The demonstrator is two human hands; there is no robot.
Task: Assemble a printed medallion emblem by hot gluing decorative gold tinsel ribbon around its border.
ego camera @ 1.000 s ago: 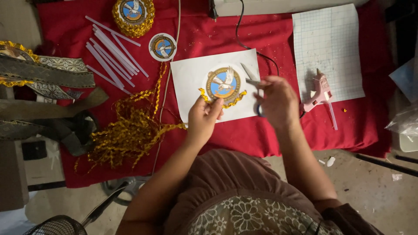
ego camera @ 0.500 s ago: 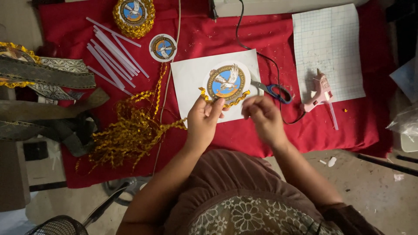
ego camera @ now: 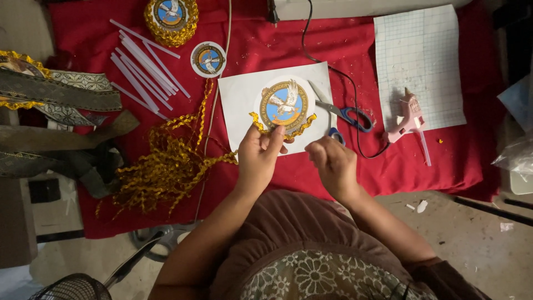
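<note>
While pinching gold trim [ego camera: 282, 132] against round badge [ego camera: 285, 103] lower edge, left hand [ego camera: 260, 156] nearer, badge at 12 o'clock; right hand [ego camera: 332, 162] loosely curled, holding nothing visible, scissors [ego camera: 343, 115] at 12 o'clock, glue gun [ego camera: 410, 118] at 2

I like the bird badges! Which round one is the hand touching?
The round badge on the white paper: the left hand pinches its lower edge. The gold-rimmed badge and small plain badge lie untouched farther up the red cloth.
</note>
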